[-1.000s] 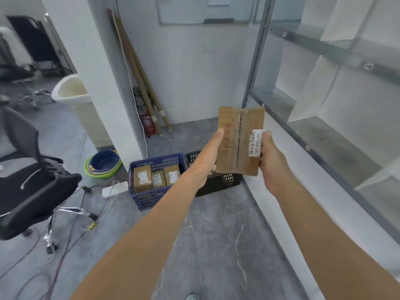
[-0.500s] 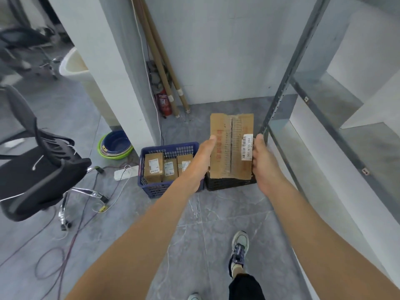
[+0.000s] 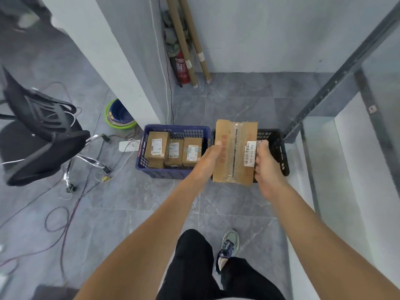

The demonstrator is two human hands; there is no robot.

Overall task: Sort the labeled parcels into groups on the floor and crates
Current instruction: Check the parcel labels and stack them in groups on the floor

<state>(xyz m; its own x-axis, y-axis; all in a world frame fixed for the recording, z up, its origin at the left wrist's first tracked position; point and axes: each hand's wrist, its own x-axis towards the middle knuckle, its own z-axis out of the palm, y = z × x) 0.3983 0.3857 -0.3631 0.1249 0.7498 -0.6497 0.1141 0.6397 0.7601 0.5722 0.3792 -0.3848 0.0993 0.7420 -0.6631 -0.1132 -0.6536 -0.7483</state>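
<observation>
I hold a flat brown cardboard parcel point(image 3: 231, 148) with a taped seam and a white barcode label on its right side. My left hand point(image 3: 206, 158) grips its left edge and my right hand point(image 3: 265, 163) grips its right edge. The parcel hangs over a black crate point(image 3: 276, 148) on the floor and hides most of it. Left of that, touching it, stands a blue crate point(image 3: 173, 129) with three labeled brown boxes point(image 3: 173, 151) upright inside.
A black office chair point(image 3: 41, 135) and loose cables point(image 3: 71, 191) fill the floor at left. A white pillar point(image 3: 112, 59), stacked basins point(image 3: 119, 115), a fire extinguisher point(image 3: 181, 68) and cardboard tubes point(image 3: 188, 40) stand behind the crates. Metal shelving point(image 3: 337, 79) runs along the right. My shoe point(image 3: 229, 245) is on the tiles.
My view has tilted downward and I have stepped closer to the crates. The parcel, held in both hands throughout, has come down from chest height to just over the black crate.
</observation>
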